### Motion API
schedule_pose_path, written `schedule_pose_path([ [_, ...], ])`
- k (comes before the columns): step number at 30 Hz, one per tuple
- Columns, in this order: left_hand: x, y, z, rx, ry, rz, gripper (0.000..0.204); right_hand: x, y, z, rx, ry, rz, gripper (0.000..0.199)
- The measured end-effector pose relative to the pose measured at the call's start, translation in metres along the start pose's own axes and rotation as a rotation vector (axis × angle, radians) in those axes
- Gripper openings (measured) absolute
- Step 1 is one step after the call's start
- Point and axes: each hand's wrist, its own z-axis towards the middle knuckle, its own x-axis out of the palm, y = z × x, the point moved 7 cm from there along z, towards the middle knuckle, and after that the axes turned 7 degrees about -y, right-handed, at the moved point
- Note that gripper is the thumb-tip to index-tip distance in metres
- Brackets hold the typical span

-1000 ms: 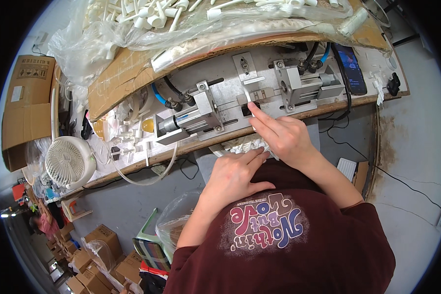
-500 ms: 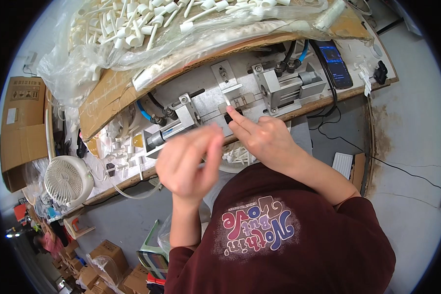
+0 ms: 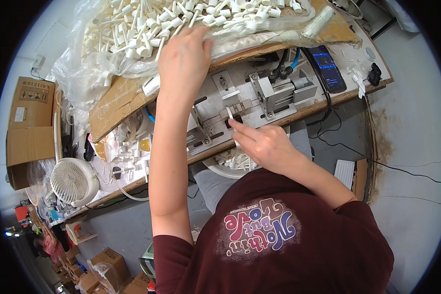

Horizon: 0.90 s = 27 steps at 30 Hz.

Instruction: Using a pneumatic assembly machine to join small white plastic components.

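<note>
Left hand (image 3: 183, 54), fingers spread, rests on the parts pile (image 3: 147, 29); right hand (image 3: 262, 144) pinches a white part (image 3: 230, 113) upright at the jig (image 3: 240, 105) just ahead.

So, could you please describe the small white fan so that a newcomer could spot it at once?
Follow the long wooden workbench to its left end, below the cardboard box. The fan stands there: round, white, with a grille face, unlike the small white plastic parts scattered beside it.

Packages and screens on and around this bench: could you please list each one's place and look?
Phone: flat at the bench's right end, dark case, screen lit blue.
Cardboard box: left of the bench, brown, a pale label on its side.
Clear plastic bag: far edge, heaped with white plastic parts, left hand on it.
</note>
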Motion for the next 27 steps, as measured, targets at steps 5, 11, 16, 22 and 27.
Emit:
schedule_pose_path([
  [5,0.002,0.0,-0.002,0.013,0.04,0.037,0.024,0.01,0.008,-0.035,-0.039,0.121,0.227,0.022],
  [11,-0.021,-0.005,-0.012,0.067,-0.011,-0.161,0.021,0.037,0.004,-0.065,0.014,0.426,0.29,0.026],
  [16,-0.039,-0.009,-0.022,-0.006,-0.011,-0.251,0.017,0.016,0.0,-0.042,-0.03,0.221,0.233,0.026],
  [22,-0.067,-0.006,-0.044,-0.255,-0.055,-0.644,0.025,-0.063,-0.013,0.024,-0.036,-0.367,0.107,0.019],
  [27,-0.068,-0.019,-0.079,-0.362,0.037,-1.024,0.04,-0.098,-0.042,0.082,-0.116,-0.631,-0.251,0.023],
])
